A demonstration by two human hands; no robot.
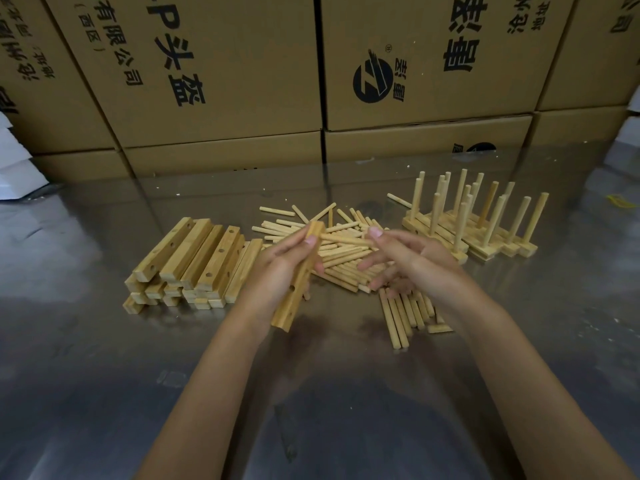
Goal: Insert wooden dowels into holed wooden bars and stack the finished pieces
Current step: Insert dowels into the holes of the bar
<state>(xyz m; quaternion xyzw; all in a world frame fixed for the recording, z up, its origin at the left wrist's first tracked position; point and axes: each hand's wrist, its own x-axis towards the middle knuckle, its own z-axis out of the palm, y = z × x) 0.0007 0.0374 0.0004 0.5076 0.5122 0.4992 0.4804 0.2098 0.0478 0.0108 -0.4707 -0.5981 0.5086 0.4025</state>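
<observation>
Cardboard boxes (221, 64) are walling off the back of a shiny metal table (104, 375). The left hand (280, 268) is gripping a holed bar (298, 285), tilted above it. The right hand (412, 265) is seemingly pinching a dowel (341, 239) against the bar's top, other fingers spread loosely.

Behind my reflective metal bench (104, 375) stood stacked cardboard boxes (221, 71) printed with black Chinese characters and a round logo (373, 82); white material (14, 161) lay at far left.
</observation>
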